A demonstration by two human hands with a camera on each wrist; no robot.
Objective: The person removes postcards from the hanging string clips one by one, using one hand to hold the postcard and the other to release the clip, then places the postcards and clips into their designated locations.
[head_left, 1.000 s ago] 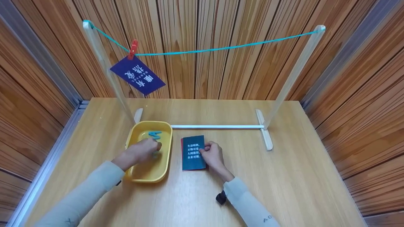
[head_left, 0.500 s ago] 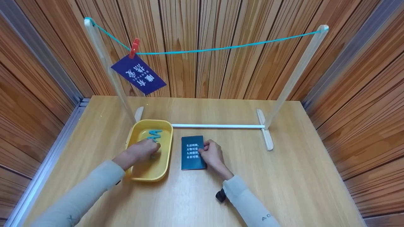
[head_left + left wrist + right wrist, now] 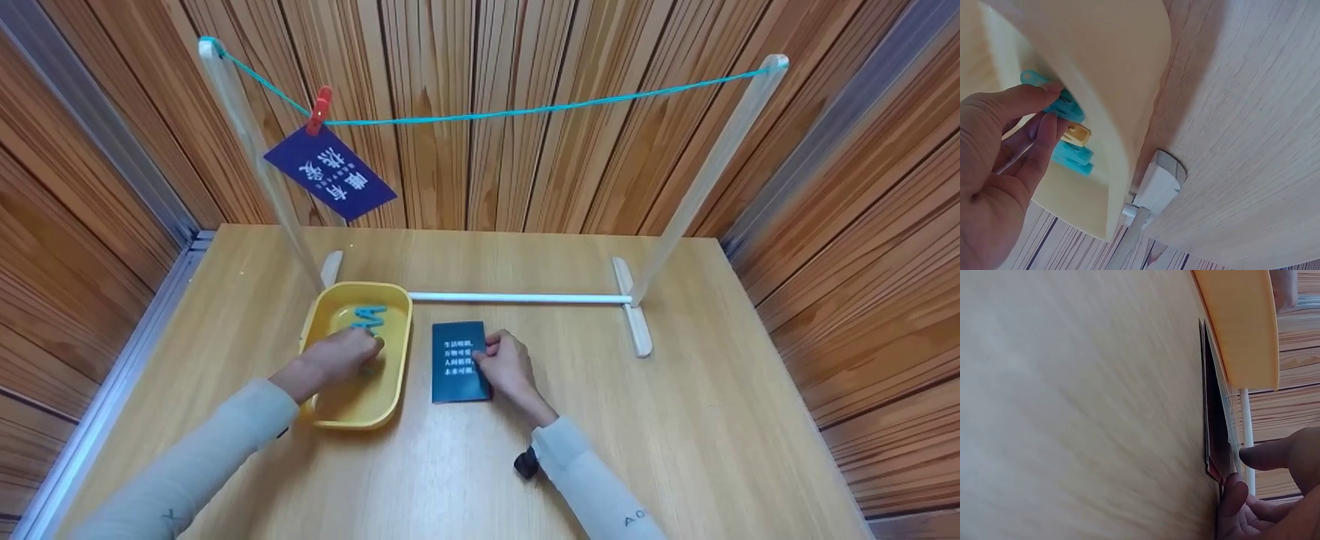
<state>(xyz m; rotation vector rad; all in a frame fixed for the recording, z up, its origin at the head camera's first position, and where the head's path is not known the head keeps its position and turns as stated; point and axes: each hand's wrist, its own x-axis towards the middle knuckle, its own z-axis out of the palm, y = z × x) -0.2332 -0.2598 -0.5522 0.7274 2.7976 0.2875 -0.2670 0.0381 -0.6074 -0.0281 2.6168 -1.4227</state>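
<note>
My left hand (image 3: 337,357) reaches into a yellow plastic tray (image 3: 358,424) and pinches a teal clothespin (image 3: 1070,108) between thumb and fingers, as the left wrist view shows. Beside it in the tray lie a yellow clothespin (image 3: 1078,135) and more teal clothespins (image 3: 369,313). To the right of the tray, a dark teal card (image 3: 454,386) with white writing lies on the table. My right hand (image 3: 511,369) pinches its right edge, thumb on top and fingers below. In the right wrist view, the near side of the card is slightly lifted, with a layer beneath it.
Behind the tray stands a rack with two pale posts (image 3: 709,172), joined low down by a white bar (image 3: 517,298). A turquoise string (image 3: 480,116) spans the tops. From its left part hangs a purple card (image 3: 334,176), held by a red clothespin (image 3: 319,111).
The red edge that showed at the left of the dark teal card has gone out of sight beneath it. Both hands keep nearly the same places and the head view shifts slightly.
</note>
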